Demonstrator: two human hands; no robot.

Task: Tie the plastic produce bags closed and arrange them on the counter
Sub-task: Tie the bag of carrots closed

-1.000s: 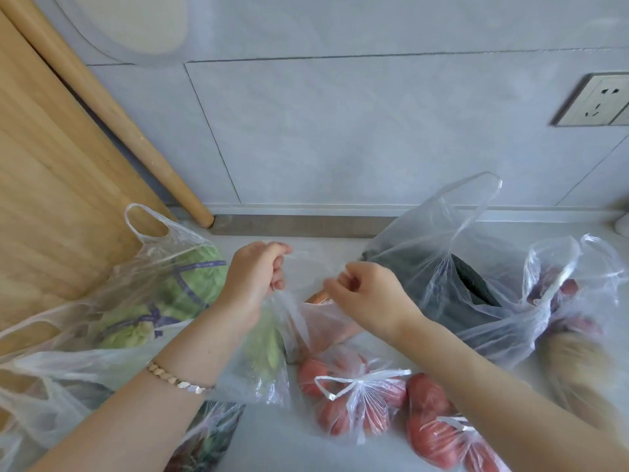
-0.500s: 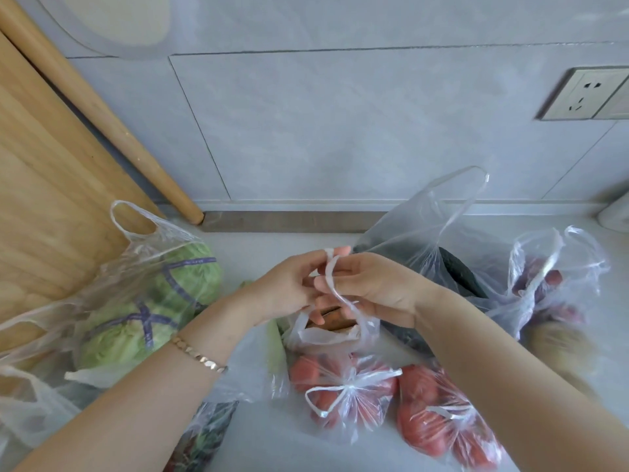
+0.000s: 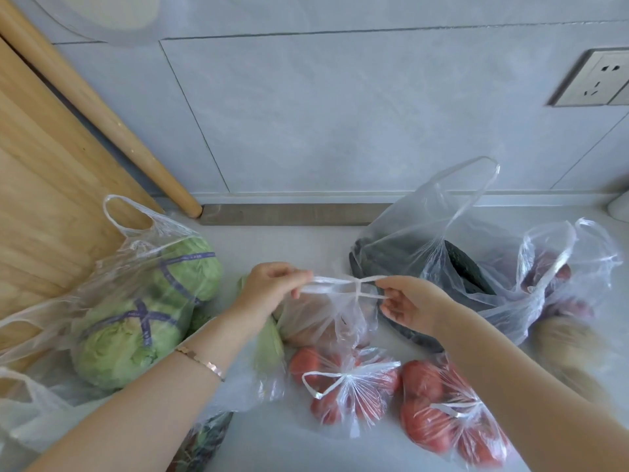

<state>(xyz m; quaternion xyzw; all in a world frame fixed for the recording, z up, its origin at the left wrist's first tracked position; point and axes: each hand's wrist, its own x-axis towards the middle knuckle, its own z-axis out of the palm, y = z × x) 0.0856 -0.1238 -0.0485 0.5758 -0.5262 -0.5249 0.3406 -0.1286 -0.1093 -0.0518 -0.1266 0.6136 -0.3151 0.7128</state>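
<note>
hands [image 3: 272, 284] parted, pinching bag handles [image 3: 354, 287] taut

Two hands are seen: a left hand [image 3: 272, 284] and a right hand [image 3: 412, 306]. Two knotted bags of tomatoes are counted, one [image 3: 347, 386] beside the other [image 3: 449, 420]. Two cabbages [image 3: 143, 311] are held in one bag. One wall socket [image 3: 599, 80] and one bracelet [image 3: 200, 359] are visible. The remaining bags are too crumpled to be counted.

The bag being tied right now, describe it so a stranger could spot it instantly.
Start at the grey wall strip behind the counter and come forward to the two hands. The small clear bag hangs between left hand and right hand, handles crossed and pulled sideways; its neighbours lie untouched.
</note>
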